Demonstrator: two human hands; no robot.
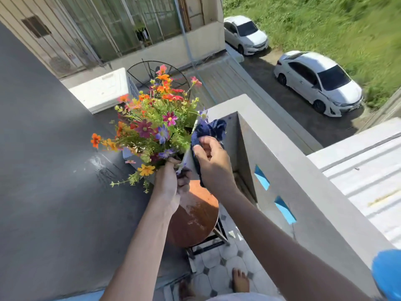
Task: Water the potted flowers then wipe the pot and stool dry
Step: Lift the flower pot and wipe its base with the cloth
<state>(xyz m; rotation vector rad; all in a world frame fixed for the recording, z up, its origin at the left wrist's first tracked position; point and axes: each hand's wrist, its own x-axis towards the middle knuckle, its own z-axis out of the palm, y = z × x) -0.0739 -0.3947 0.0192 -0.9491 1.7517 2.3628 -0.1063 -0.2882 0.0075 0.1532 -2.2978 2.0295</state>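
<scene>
A pot (188, 158) of mixed orange, pink and purple flowers (152, 118) is lifted and tilted above a round brown wooden stool (195, 216). My left hand (169, 185) grips the pot at its near rim, among the stems. My right hand (211, 161) presses a dark blue cloth (208, 130) against the pot's right side. Only a pale sliver of the pot shows between my hands. The stool's top shows pale wet streaks.
A grey wall (54, 170) runs along the left, with a wet splash mark. A concrete balcony parapet (282, 161) stands close on the right. Below is tiled floor (219, 270) with my bare feet. A blue object (388, 272) sits on the parapet at the lower right.
</scene>
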